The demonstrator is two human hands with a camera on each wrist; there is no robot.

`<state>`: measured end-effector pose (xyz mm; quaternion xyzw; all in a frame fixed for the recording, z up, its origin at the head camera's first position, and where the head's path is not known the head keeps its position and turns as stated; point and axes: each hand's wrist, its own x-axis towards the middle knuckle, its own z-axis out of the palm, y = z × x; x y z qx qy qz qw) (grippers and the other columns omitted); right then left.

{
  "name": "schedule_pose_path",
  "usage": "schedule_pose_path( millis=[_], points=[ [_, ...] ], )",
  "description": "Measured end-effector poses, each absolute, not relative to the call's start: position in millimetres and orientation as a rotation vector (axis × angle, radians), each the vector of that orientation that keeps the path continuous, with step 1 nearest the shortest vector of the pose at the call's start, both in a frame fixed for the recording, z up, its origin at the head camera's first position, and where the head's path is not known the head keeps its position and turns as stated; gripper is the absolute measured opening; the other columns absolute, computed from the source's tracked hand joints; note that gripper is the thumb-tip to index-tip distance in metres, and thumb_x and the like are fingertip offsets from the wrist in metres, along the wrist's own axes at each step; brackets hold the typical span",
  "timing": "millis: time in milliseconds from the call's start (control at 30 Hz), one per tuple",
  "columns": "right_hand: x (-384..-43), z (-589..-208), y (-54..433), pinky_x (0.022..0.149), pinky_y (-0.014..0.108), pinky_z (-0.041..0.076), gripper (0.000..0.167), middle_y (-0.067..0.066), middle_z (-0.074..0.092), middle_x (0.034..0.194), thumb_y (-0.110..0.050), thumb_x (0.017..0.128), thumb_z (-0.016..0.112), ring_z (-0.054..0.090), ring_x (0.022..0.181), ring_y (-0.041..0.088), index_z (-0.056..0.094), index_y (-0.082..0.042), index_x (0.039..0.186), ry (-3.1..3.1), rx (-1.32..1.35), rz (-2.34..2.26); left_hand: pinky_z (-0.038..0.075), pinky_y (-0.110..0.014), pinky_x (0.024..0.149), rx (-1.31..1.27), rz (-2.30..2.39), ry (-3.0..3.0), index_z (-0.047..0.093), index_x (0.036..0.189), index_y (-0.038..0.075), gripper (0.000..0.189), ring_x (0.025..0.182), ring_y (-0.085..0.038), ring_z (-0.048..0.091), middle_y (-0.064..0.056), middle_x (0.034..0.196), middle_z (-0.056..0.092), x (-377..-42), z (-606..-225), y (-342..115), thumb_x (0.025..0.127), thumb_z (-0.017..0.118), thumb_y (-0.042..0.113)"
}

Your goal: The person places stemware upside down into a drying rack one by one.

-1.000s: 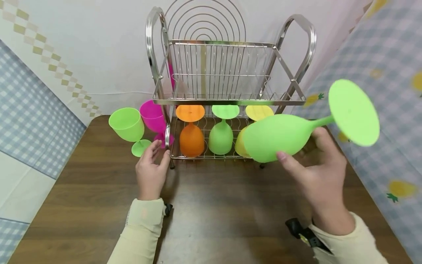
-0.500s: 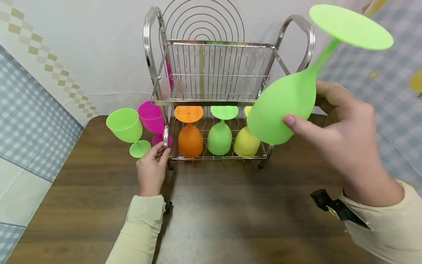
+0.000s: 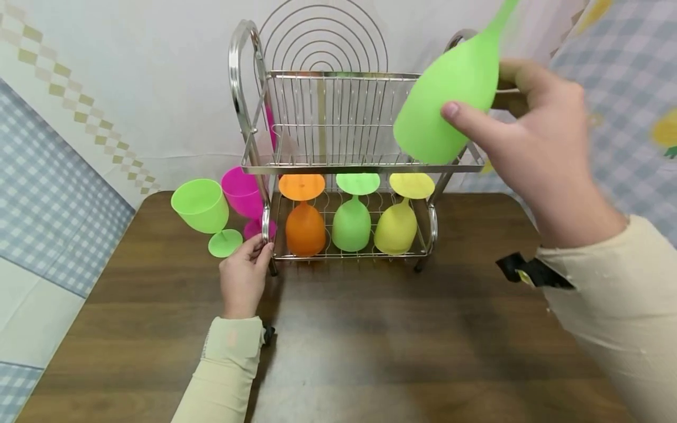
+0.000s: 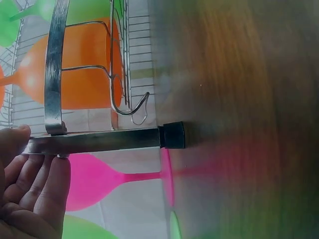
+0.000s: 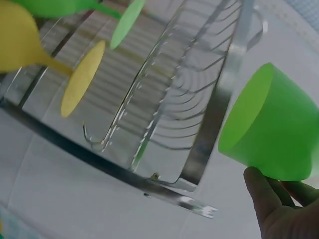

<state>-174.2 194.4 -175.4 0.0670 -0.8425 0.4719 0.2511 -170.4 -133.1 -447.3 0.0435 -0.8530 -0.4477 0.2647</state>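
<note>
My right hand (image 3: 545, 135) grips a green plastic goblet (image 3: 449, 100) by its bowl, upside down, with the mouth facing down. In the head view the goblet overlaps the right side of the rack's upper tier, and its base is cut off by the top edge. The right wrist view shows the goblet's bowl (image 5: 276, 124) beside the upper tier's metal rail. My left hand (image 3: 244, 276) pinches the left front leg of the metal dish rack (image 3: 365, 169); in the left wrist view the thumb and fingers lie on either side of that bar (image 4: 99, 142).
Upside down on the lower tier stand an orange goblet (image 3: 305, 229), a green one (image 3: 351, 226) and a yellow one (image 3: 396, 229). Left of the rack, upright on the wooden table (image 3: 338, 341), are another green goblet (image 3: 201, 205) and a pink goblet (image 3: 243, 191).
My right hand has lifted the green goblet up to the upper tier and turned it from nearly sideways to mouth down. My left hand has closed onto the rack's leg.
</note>
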Motion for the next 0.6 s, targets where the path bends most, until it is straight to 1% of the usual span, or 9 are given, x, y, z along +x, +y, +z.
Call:
schedule_pose_path(
  millis=[67,133,167,233,300,333,433,600],
  points=[
    [-187.0,-171.5,191.6,0.073,0.014,0.053,0.059,0.002,0.068,0.120,-0.032,0.080,0.085,0.065,0.105,0.012,0.065,-0.011,0.131,-2.357,0.143,1.250,0.062,-0.042,0.077,0.124,-1.216,-2.309,0.075,0.114,0.002,0.026,0.089,-0.030,0.075,-0.016,0.101,0.075,-169.8,-447.3,-134.0,0.091,0.076,0.014],
    [-200.8,-170.8,189.5,0.077,0.016,0.055,0.067,0.003,0.065,0.128,-0.041,0.081,0.083,0.064,0.111,0.011,0.060,-0.011,0.136,-2.447,0.106,1.162,0.062,-0.043,0.078,0.131,-1.224,-2.318,0.075,0.114,0.002,0.026,0.089,-0.031,0.075,-0.017,0.102,0.075,-169.3,-447.6,-134.9,0.091,0.075,0.014],
    [-207.3,-171.5,188.6,0.080,0.017,0.057,0.070,0.003,0.063,0.131,-0.045,0.082,0.082,0.063,0.114,0.011,0.058,-0.011,0.138,-2.492,0.092,1.116,0.062,-0.043,0.078,0.135,-1.226,-2.325,0.075,0.114,0.002,0.026,0.090,-0.031,0.074,-0.017,0.102,0.075,-169.1,-447.8,-135.2,0.091,0.076,0.014],
    [-218.7,-175.0,186.9,0.089,0.023,0.057,0.076,0.003,0.061,0.138,-0.053,0.083,0.078,0.061,0.121,0.012,0.055,-0.011,0.142,-2.574,0.083,1.014,0.062,-0.044,0.077,0.139,-1.223,-2.337,0.075,0.114,0.002,0.025,0.090,-0.031,0.075,-0.016,0.102,0.075,-168.8,-448.0,-135.8,0.091,0.076,0.014],
    [-226.3,-180.5,185.8,0.097,0.030,0.055,0.080,0.004,0.060,0.140,-0.059,0.084,0.073,0.060,0.125,0.015,0.053,-0.010,0.144,-2.639,0.089,0.913,0.063,-0.044,0.076,0.129,-1.212,-2.344,0.075,0.113,0.002,0.025,0.089,-0.031,0.075,-0.016,0.101,0.075,-168.9,-448.1,-136.2,0.090,0.076,0.013],
    [-228.7,-182.9,185.4,0.099,0.033,0.054,0.082,0.005,0.060,0.140,-0.061,0.084,0.072,0.059,0.126,0.017,0.052,-0.009,0.145,-2.668,0.092,0.876,0.063,-0.044,0.076,0.124,-1.203,-2.348,0.075,0.113,0.002,0.025,0.088,-0.031,0.075,-0.016,0.100,0.076,-169.0,-447.9,-136.3,0.090,0.077,0.013],
    [-232.3,-188.7,186.3,0.103,0.038,0.052,0.085,0.010,0.058,0.142,-0.063,0.086,0.068,0.058,0.127,0.022,0.048,-0.006,0.147,-2.739,0.089,0.808,0.063,-0.043,0.075,0.105,-1.189,-2.361,0.075,0.112,0.002,0.025,0.087,-0.030,0.075,-0.017,0.100,0.075,-169.6,-447.5,-136.2,0.090,0.077,0.013],
    [-231.4,-191.6,190.9,0.104,0.045,0.050,0.090,0.017,0.055,0.144,-0.059,0.089,0.067,0.056,0.129,0.031,0.036,-0.004,0.153,-2.800,0.069,0.796,0.063,-0.042,0.078,0.111,-1.200,-2.390,0.074,0.114,0.001,0.025,0.090,-0.031,0.074,-0.018,0.102,0.075,-169.6,-446.7,-135.3,0.091,0.075,0.013]
  ],
)
